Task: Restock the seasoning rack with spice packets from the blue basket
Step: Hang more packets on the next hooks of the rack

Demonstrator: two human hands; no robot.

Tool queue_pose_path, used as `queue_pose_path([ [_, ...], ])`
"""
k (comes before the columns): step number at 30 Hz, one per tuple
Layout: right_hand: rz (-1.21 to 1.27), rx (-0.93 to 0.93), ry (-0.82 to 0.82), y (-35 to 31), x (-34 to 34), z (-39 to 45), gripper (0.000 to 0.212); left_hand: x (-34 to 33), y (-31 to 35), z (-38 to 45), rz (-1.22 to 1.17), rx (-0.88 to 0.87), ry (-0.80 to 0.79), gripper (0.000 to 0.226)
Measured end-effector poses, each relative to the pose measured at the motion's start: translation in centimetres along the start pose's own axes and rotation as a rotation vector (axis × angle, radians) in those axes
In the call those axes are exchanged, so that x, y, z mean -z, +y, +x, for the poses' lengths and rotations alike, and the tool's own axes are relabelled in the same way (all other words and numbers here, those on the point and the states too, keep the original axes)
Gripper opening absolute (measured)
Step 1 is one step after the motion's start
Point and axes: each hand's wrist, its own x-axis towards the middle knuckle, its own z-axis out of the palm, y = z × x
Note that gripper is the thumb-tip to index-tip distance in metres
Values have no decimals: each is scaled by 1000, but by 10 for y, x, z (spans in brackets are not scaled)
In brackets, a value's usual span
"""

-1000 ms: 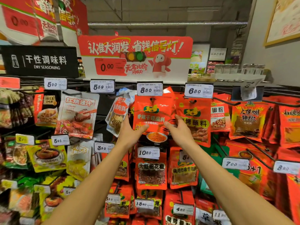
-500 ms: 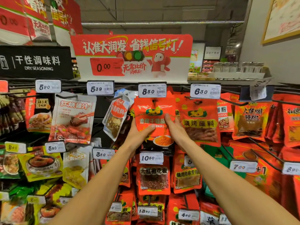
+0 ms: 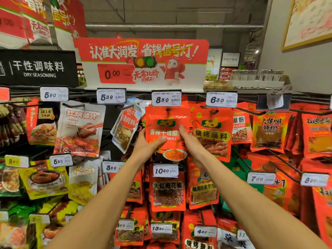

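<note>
Both hands on a red spice packet at the seasoning rack.

The red packet [image 3: 167,130] hangs on its hook under the 8.50 price tag [image 3: 166,98], crowded by a barbecue dip packet [image 3: 212,133] just right and a pale pouch [image 3: 125,130] left. Left hand [image 3: 145,150] grips its left edge, thumb on the front; right hand [image 3: 192,146] holds its right edge, fingers curled behind.

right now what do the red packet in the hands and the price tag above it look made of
Red packet: looks like glossy plastic film; light glares off its creased top. Both hands grip it.

Price tag marked 8.50: seems printed paper behind a clear plastic sleeve, though blur leaves that uncertain.
</note>
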Motion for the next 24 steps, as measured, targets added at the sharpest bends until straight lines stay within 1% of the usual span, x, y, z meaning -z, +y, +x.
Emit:
queue_pose_path([
  [3,43,49,41,2,2,-9,95,0,7,-13,58,-85,32,82],
  [5,-30,80,77,1,5,-19,85,-1,15,-24,95,-136,43,71],
  [7,-116,128,159,-1,11,-31,72,-3,23,-36,183,-204,118,62],
  [9,-173,213,288,-3,22,-43,54,-8,30,-46,318,-263,280,59],
  [10,-187,265,364,-4,29,-50,39,-12,33,-52,363,-310,358,52],
  [11,-200,311,453,-3,38,-56,23,-18,37,-57,384,-377,408,41],
  [12,-216,353,544,-4,47,-60,12,-26,41,-63,393,-438,424,29],
  [13,-230,386,631,-4,58,-61,7,-36,43,-66,398,-475,404,18],
  [14,-233,409,704,-5,69,-61,7,-47,46,-68,396,-480,351,11],
  [16,-232,421,793,-9,89,-53,22,-74,47,-67,365,-418,178,11],
  [18,-269,383,787,-15,104,-39,43,-104,46,-61,392,-364,14,25],
  [19,-298,359,748,-18,109,-31,49,-118,45,-55,430,-346,-38,36],
  [21,-327,334,647,-20,116,-17,50,-145,45,-42,462,-309,-80,54],
  [22,-321,325,617,-20,119,-10,46,-156,46,-35,453,-293,-66,61],
  [24,-292,309,586,-20,127,1,41,-171,49,-18,380,-246,54,72],
])
